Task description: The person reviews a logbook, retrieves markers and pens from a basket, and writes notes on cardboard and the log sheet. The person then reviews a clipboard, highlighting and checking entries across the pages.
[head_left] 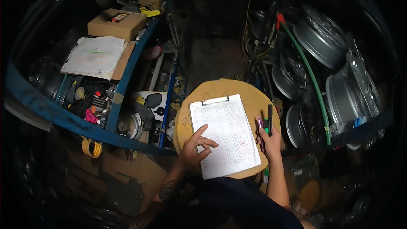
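A clipboard with white sheets (224, 138), covered in rows of handwriting, lies on a round tan board (186, 121). My left hand (196, 146) rests over the left part of the sheets, its index finger stretched toward the writing and the other fingers partly bent, holding nothing. At the right edge of the clipboard, my right hand (270, 139) is closed around several pens. Among them are a pink pen (260, 122) and a black marker (270, 114), with something green between them. The clip (215, 101) sits at the top of the sheets.
Blue shelving (135, 61) on the left holds a cardboard box (116, 23), papers (94, 56) and a bin of small tools. Metal wheel rims (320, 38) fill the right-hand rack beside a green pole (311, 76). A yellow tape roll (91, 147) hangs at lower left.
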Tool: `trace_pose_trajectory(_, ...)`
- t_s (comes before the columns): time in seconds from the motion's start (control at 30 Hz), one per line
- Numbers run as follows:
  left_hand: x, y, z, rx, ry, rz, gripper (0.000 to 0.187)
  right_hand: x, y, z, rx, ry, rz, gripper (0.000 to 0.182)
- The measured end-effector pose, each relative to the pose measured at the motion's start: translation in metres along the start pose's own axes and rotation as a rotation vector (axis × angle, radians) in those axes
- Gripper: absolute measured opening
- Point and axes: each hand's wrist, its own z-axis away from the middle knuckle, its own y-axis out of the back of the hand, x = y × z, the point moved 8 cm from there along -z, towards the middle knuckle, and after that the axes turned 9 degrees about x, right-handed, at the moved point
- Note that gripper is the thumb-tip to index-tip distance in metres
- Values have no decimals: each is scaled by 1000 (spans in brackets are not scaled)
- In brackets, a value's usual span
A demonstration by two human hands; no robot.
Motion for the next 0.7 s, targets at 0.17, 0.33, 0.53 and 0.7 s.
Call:
trace_pose_trajectory(0.17, 9, -20, -2, -101, -169, -364, 27, -1, 0, 4, 8, -21, 16, 14)
trace_pose_trajectory(0.33, 14, 9, -20, 248, -232, -580, 14, -3, 1, 4, -1, 43, 48, 17)
trace_pose_trajectory(0.53, 15, 8, -15, 335, -312, -957, 35, -12, -3, 9, 14, 151, 199, 51)
trace_pose_trajectory(0.7, 16, 23, 3, 468, -69, -1080, 64, -52, -10, 35, 54, 341, 699, 56)
